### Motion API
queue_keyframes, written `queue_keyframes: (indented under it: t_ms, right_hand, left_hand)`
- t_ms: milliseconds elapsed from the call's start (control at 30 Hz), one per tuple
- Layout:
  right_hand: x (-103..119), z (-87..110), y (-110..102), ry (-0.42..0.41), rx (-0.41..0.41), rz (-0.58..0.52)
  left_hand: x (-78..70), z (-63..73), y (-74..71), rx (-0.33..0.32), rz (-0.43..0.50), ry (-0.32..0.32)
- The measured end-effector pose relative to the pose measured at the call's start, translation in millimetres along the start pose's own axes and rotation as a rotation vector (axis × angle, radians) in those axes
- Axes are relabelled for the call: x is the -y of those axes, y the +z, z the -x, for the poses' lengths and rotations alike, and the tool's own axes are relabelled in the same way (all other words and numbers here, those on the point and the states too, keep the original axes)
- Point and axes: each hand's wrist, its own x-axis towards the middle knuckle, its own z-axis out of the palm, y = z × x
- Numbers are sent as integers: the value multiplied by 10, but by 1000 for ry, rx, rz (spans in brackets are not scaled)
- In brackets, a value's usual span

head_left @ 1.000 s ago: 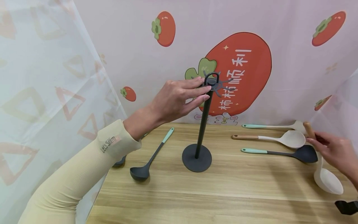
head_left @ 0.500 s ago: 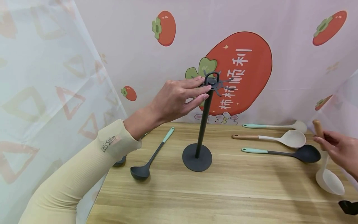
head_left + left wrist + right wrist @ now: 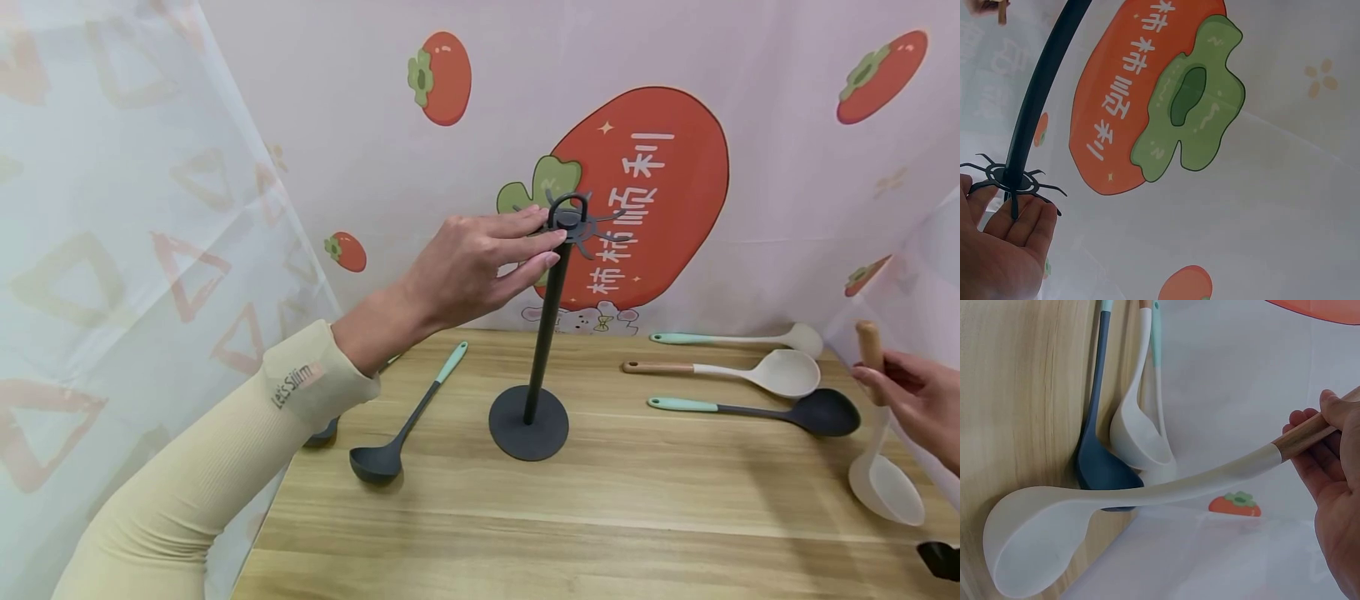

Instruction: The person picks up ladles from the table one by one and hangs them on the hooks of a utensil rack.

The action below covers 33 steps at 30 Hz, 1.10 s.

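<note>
One stand (image 3: 544, 342) is touched by the straight-fingered left hand (image 3: 474, 262): table (image 3: 600, 500) beneath, cloth (image 3: 337, 125) behind, ladle (image 3: 1210, 480) rightward, gripped by the right hand (image 3: 924, 404).

Near the left edge of the tabletop (image 3: 525, 542), dark ladle (image 3: 382, 461); toward its far right corner, dark spoon (image 3: 817, 413), wooden-handled white ladle (image 3: 776, 372), mint-handled pale spoon (image 3: 802, 339); behind, fruit-printed backdrop (image 3: 337, 108).
</note>
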Motion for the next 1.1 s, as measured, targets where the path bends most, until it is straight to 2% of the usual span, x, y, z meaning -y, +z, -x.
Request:
queue_keyframes:
  t_ms: [133, 567, 733, 900, 1100]
  right_hand:
    - [-21, 18, -7, -29, -11, -83]
    - [41, -53, -35, -22, -42, -187]
    - [147, -103, -27, -53, -36, -108]
    - [275, -151, -2, -28, -4, 1]
    - [448, -201, 23, -34, 2, 5]
  left_hand:
    - [-2, -4, 4, 2, 3, -2]
    - [0, -5, 17, -4, 17, 0]
    - [10, 1, 23, -4, 13, 0]
    - [11, 9, 15, -5, 10, -2]
    - [11, 10, 10, -7, 14, -3]
